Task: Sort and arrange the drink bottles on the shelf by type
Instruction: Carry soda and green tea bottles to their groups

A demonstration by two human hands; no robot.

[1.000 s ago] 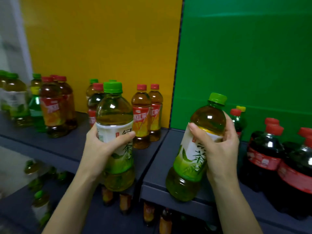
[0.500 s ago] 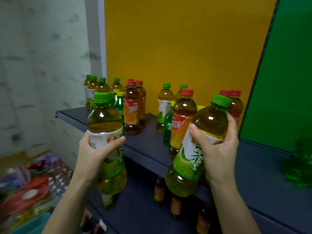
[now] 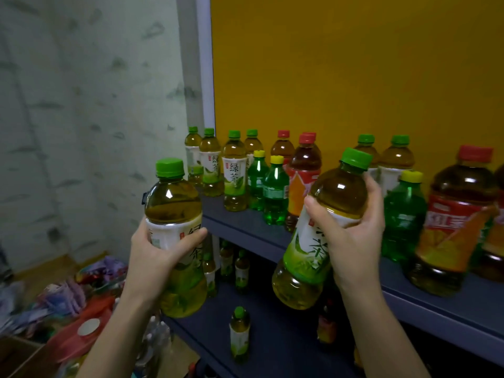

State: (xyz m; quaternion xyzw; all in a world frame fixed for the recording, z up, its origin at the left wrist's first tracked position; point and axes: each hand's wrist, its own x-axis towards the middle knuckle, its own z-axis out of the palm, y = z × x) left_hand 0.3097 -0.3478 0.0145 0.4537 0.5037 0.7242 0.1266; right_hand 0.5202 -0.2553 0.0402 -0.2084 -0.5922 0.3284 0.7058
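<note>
The left hand [image 3: 152, 257] gripped one green tea bottle [image 3: 174, 203] round its label and the right hand [image 3: 354, 241] gripped a second tea bottle [image 3: 305, 257] the same way. The hands were apart, each clamped on its own bottle, both held in the air before the near edge of the upper shelf [image 3: 240, 222]. The step appeared to be adding this pair to the green-capped tea group [image 3: 234, 170] at the far left end of that shelf. Done well, each bottle would go down singly, base flat, on the bare strip just in front of that group. The second one would need righting first. The small green soda bottles [image 3: 275, 197] and a red-capped tea bottle [image 3: 305, 170] stood just to the right of the group, so a careless swing could topple them. The left forearm rose from the near left, thumb across the front of the label, the bottle upright. The right hand held higher, thumb on the bottle's shoulder and fingers round the far side. Its bottle leaned with the cap to the far right and the base to the near left. Farther right, two more green teas [image 3: 395, 156] stood against the yellow panel [image 3: 354, 64], a large red-capped bottle [image 3: 458, 222] stood near the shelf edge, and the lower shelf [image 3: 272, 323] carried a few small bottles.
</note>
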